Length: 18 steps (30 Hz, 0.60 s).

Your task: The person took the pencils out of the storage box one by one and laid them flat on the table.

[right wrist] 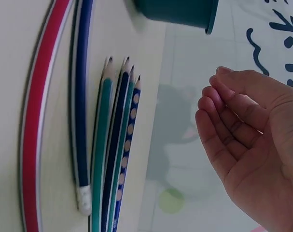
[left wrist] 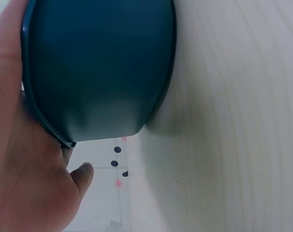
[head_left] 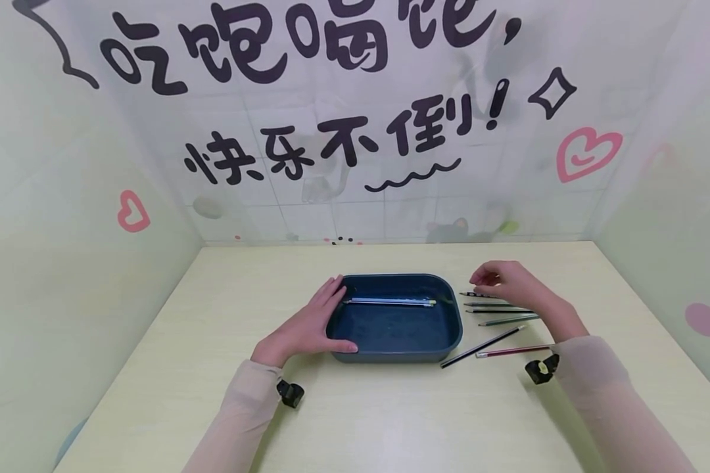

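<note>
A dark blue-green rectangular bin stands on the table. My left hand rests against its left end, fingers straight along the rim and thumb on the near corner. In the left wrist view, that hand lies against the bin's wall. At least one pencil lies inside the bin. My right hand hovers over the pencils at the bin's right, its fingers loosely bent with nothing between them. Nearest it is a dotted blue pencil, beside teal and dark blue pencils.
Nearer the front lie a dark blue pencil with a white end, slanting towards the bin, and a red pencil. A white wall with black lettering rises behind the table; side panels stand left and right.
</note>
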### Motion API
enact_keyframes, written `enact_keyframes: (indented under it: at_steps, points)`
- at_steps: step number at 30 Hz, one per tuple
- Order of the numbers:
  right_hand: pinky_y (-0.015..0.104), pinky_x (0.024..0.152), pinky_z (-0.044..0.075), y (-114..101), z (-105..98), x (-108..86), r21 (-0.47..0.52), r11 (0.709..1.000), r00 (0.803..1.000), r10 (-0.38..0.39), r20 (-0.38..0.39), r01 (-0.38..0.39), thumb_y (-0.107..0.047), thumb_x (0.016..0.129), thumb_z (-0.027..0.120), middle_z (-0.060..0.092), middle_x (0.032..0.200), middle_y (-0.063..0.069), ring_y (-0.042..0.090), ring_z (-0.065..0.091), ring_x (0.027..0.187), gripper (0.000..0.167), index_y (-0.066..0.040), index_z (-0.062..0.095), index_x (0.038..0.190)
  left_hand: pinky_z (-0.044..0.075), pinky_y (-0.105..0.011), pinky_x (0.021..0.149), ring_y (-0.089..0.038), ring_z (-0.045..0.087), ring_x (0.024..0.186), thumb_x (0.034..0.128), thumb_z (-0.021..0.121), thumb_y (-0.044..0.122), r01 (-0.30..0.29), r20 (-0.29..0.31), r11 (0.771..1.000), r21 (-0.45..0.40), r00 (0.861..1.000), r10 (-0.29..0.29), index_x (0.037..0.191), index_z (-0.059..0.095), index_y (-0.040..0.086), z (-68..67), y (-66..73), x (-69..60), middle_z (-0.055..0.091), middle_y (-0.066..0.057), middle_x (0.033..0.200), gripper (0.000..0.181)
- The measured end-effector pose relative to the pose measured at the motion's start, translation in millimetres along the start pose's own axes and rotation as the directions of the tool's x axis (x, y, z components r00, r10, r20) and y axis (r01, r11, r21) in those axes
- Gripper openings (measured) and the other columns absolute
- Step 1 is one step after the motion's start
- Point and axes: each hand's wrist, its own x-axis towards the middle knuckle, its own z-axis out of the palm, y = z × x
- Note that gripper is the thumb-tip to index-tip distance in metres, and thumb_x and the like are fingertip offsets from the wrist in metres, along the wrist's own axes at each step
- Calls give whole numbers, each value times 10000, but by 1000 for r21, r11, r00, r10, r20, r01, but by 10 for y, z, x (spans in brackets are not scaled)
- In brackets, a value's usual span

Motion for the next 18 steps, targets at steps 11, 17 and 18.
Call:
enact_keyframes:
  at_steps: [11,17,18]
  points:
    - [330,832,569,-231,88,48,54,997,998,-61,-10,61,-96,920,699,716,977,90,162,646,874,185,18,703,1067,274,-574,1207,-291,-11,1578,770,769,612,11,10,1000,2,1000,-11,1605,158,86,-15,10,-1,-16,-40,1706,1161]
    - [311,839,572,-324,140,93,82,993,996,-90,-4,90,-101,921,699,723,998,88,157,658,889,183,-2,705,1074,264,-576,1210,-292,-7,1579,766,776,606,7,10,1000,-4,1000,-7,1604,162,82,-21,12,3,-13,-43,1706,1163]
    - [308,841,572,-340,146,102,89,992,996,-93,-1,92,-103,919,702,723,1000,87,156,659,891,190,0,704,1078,265,-576,1210,-292,-6,1579,765,774,608,7,11,1000,-2,1000,-7,1604,161,83,-22,11,3,-10,-43,1706,1164]
